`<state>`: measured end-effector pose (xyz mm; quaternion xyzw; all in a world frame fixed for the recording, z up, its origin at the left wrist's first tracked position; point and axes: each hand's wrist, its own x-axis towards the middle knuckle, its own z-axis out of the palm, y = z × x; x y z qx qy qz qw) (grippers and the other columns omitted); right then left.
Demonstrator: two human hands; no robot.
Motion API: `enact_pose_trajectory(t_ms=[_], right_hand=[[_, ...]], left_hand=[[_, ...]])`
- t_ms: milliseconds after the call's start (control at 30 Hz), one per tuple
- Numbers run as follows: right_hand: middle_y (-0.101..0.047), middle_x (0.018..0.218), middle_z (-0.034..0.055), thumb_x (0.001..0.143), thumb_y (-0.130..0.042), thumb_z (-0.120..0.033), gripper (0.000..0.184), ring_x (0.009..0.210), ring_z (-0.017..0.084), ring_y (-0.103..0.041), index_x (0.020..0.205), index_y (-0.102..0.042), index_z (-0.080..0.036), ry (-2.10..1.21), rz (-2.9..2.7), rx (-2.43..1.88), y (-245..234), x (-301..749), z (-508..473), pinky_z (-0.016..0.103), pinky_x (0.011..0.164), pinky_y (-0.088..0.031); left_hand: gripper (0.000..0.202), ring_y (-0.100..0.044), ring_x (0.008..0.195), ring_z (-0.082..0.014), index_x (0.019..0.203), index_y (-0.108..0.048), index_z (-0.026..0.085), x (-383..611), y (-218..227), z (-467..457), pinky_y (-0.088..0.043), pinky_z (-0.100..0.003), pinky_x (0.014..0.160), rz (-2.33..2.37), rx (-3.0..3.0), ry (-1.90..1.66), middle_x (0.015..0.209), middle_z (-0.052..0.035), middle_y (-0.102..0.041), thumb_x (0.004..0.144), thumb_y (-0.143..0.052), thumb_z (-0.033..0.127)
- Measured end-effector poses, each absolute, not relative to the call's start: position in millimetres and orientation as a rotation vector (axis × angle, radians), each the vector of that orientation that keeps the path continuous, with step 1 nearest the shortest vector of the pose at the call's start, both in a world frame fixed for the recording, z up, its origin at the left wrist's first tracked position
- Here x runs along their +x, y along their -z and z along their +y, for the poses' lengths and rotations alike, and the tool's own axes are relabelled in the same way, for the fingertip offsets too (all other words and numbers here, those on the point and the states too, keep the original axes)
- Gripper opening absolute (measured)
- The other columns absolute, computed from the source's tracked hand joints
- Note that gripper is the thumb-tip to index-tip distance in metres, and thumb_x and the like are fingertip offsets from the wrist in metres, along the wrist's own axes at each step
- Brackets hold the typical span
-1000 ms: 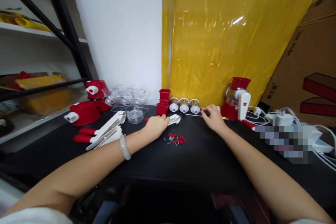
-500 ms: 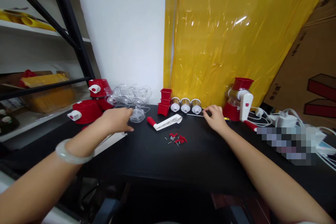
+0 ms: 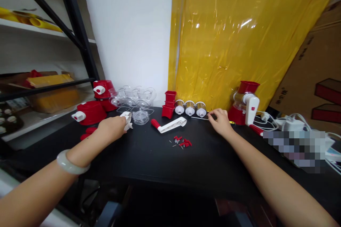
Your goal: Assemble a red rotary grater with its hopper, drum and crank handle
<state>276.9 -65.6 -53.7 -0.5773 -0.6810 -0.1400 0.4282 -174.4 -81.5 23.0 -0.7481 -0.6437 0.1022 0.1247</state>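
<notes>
My left hand is closed over the stack of white crank handles with red grips at the left of the black table. One white crank handle with a red grip lies alone in the middle. My right hand rests at the back of the table, fingers pinched on a thin metal rod in front of three metal drums. Small red caps and screws lie scattered between my hands.
Red bases, clear plastic bowls and red hoppers stand along the back left. An assembled red and white grater stands at the back right, with white cables beyond. A shelf rack is at left, cardboard boxes at right.
My left hand let go of the single crank handle in the middle, swung left and closed on the stack of handles. My right hand stayed on the rod.
</notes>
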Motion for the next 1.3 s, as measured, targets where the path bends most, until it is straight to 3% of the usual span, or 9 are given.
enact_pose_trajectory(t_ms=[267, 600, 700, 867, 967, 1100, 1300], right_hand=[[-0.062, 0.089, 0.0095, 0.086, -0.054, -0.034, 0.018, 0.093, 0.027, -0.049, 0.082, -0.066, -0.021, 0.347, -1.701, -1.436, 53, 278, -66, 0.043, 0.087, -0.041], [-0.062, 0.089, 0.0099, 0.086, -0.055, -0.034, 0.018, 0.093, 0.027, -0.049, 0.083, -0.067, -0.020, 0.347, -1.704, -1.440, 52, 277, -67, 0.043, 0.088, -0.042], [-0.062, 0.090, 0.0100, 0.086, -0.054, -0.033, 0.018, 0.094, 0.027, -0.049, 0.083, -0.066, -0.020, 0.344, -1.703, -1.437, 51, 276, -67, 0.043, 0.088, -0.042], [-0.062, 0.088, 0.0095, 0.086, -0.054, -0.034, 0.018, 0.092, 0.027, -0.049, 0.082, -0.066, -0.021, 0.336, -1.707, -1.441, 52, 277, -66, 0.043, 0.088, -0.041], [-0.061, 0.088, 0.0093, 0.086, -0.054, -0.033, 0.018, 0.092, 0.026, -0.049, 0.082, -0.066, -0.020, 0.337, -1.698, -1.446, 52, 277, -67, 0.042, 0.087, -0.041], [-0.061, 0.088, 0.0090, 0.086, -0.054, -0.031, 0.017, 0.091, 0.025, -0.050, 0.081, -0.065, -0.020, 0.337, -1.708, -1.426, 49, 274, -70, 0.041, 0.087, -0.040], [-0.062, 0.090, 0.0075, 0.087, -0.055, -0.027, 0.012, 0.093, 0.024, -0.051, 0.085, -0.065, -0.021, 0.280, -1.836, -1.313, 47, 264, -75, 0.039, 0.087, -0.041]], left_hand=[[0.046, -0.068, 0.094, -0.0402, 0.115, -0.059, 0.008, -173, -21, -82, -0.052, -0.042, 0.069, -1.851, -2.081, -0.112, 0.108, -0.0251, -0.067, 0.078, -0.061, 0.036], [0.035, -0.069, 0.087, -0.0386, 0.096, -0.069, 0.009, -173, -22, -84, -0.052, -0.046, 0.068, -1.825, -2.136, -0.179, 0.098, -0.0236, -0.071, 0.088, -0.046, 0.034], [0.036, -0.069, 0.084, -0.0385, 0.096, -0.070, 0.011, -162, -36, -90, -0.052, -0.044, 0.065, -1.806, -2.136, -0.147, 0.096, -0.0218, -0.071, 0.088, -0.045, 0.036], [0.049, -0.067, 0.087, -0.0309, 0.087, -0.072, 0.021, -110, -78, -100, -0.049, -0.038, 0.071, -1.642, -2.273, 0.204, 0.097, -0.0125, -0.071, 0.090, -0.040, 0.058], [0.052, -0.066, 0.094, -0.0310, 0.090, -0.073, 0.017, -61, -87, -85, -0.048, -0.038, 0.078, -1.481, -2.347, 0.311, 0.098, -0.0147, -0.070, 0.091, -0.040, 0.058], [0.042, -0.067, 0.093, -0.0305, 0.094, -0.072, 0.012, -11, -67, -49, -0.049, -0.035, 0.076, -1.535, -2.457, 0.240, 0.093, -0.0187, -0.070, 0.090, -0.049, 0.045], [0.045, -0.069, 0.087, -0.0308, 0.091, -0.072, 0.012, -7, -25, -28, -0.050, -0.036, 0.072, -1.514, -2.484, 0.289, 0.093, -0.0188, -0.071, 0.090, -0.046, 0.048]])
